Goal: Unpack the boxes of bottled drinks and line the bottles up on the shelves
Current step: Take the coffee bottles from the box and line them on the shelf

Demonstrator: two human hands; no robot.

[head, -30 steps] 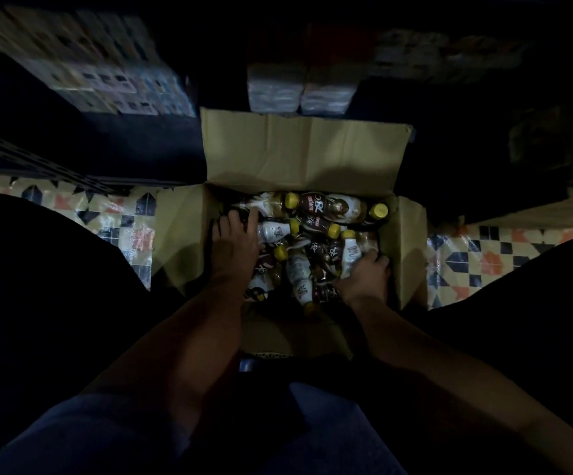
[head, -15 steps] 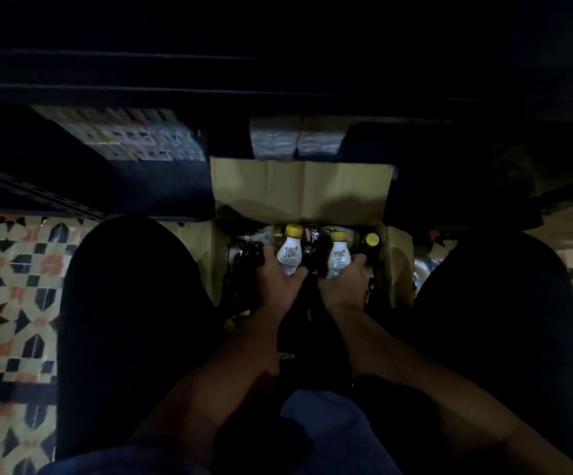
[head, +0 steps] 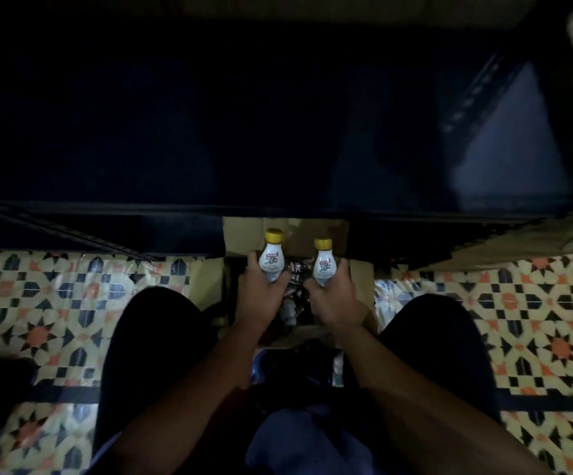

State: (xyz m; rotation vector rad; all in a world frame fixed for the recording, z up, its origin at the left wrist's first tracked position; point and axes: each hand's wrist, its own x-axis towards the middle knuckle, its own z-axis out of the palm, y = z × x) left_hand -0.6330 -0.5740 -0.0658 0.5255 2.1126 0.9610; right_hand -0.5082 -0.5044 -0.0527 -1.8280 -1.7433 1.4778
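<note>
your left hand (head: 261,296) grips a white bottle (head: 271,258) with a yellow cap, fingers curled round its lower body, the bottle upright and its neck and cap standing free of the hand. your right hand (head: 333,299) grips a second bottle (head: 324,265) of the same kind, likewise upright, thumb on its inner side. the two bottles are near each other but apart, with a dark gap between them. both are held above the open cardboard box (head: 360,279), which sits on the floor between your knees; more bottles (head: 293,293) lie jumbled inside it, seen through the gap between your hands. the box's far flap (head: 244,231) stands up behind the caps and meets the dark front edge of the shelf (head: 278,209), which runs straight across the view just beyond the bottles. above that edge the shelf space is wide and very dark; you cannot tell what is on it. a slotted upright post (head: 473,97) slants at the right. the patterned floor (head: 55,296) shows on both sides of the box, and your dark trouser legs (head: 151,354) flank it closely, leaving only narrow room at the box's side walls.
</note>
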